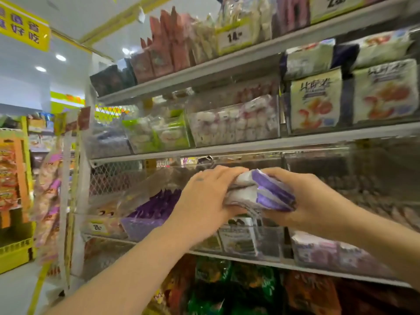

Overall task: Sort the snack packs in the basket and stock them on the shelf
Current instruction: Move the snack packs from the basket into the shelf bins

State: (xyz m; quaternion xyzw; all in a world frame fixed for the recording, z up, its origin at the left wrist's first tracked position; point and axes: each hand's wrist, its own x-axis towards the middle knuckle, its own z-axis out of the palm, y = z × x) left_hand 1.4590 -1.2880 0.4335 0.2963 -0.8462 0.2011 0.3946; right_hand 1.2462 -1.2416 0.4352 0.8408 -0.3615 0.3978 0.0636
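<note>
A small stack of flat, glossy purple-and-white snack packs lies level, its long axis running left to right, in front of the shelf. The left hand curls its fingers over the white end. The right hand grips the crinkled purple end.

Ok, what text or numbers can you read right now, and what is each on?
"14": upper-shelf price tag.
"25": top-right price tag, edge cut off.
"25": lower-left price tag.
"好吃": yellow sign; rest cut off or unclear.
"比萨卷", probably: white packs.
Too blurred: purple-white packs in the hands, other labels.
</note>
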